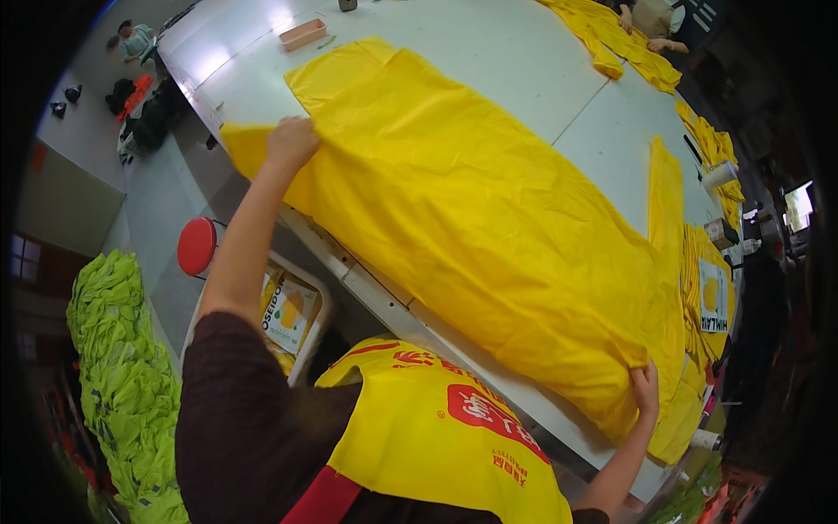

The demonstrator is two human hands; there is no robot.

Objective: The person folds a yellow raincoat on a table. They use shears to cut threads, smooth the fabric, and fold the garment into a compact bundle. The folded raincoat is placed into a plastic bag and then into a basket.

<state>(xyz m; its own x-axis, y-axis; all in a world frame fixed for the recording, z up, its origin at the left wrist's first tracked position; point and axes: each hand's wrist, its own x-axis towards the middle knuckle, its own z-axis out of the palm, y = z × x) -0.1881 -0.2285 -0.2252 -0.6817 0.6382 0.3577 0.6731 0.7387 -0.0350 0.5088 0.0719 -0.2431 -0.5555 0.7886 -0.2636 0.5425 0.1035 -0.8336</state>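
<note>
A long yellow garment (489,201) of smooth, raincoat-like cloth lies spread slantwise over the white table (489,52), with its near side hanging past the edge. My left hand (292,144) is closed on its far-left part, where a narrow flap sticks out, perhaps a sleeve. At the near right end, my right hand (646,387) pinches the garment's edge. Between my two hands the cloth is loosely stretched and wrinkled. Its exact cut cannot be made out.
Folded yellow garments with a printed card (713,297) lie at the table's right end, near a thread cone (719,176). Across the table a person handles more yellow cloth (602,35). A pink tray (303,35), red stool (197,246), white bin (319,327) and green heap (113,384) stand around.
</note>
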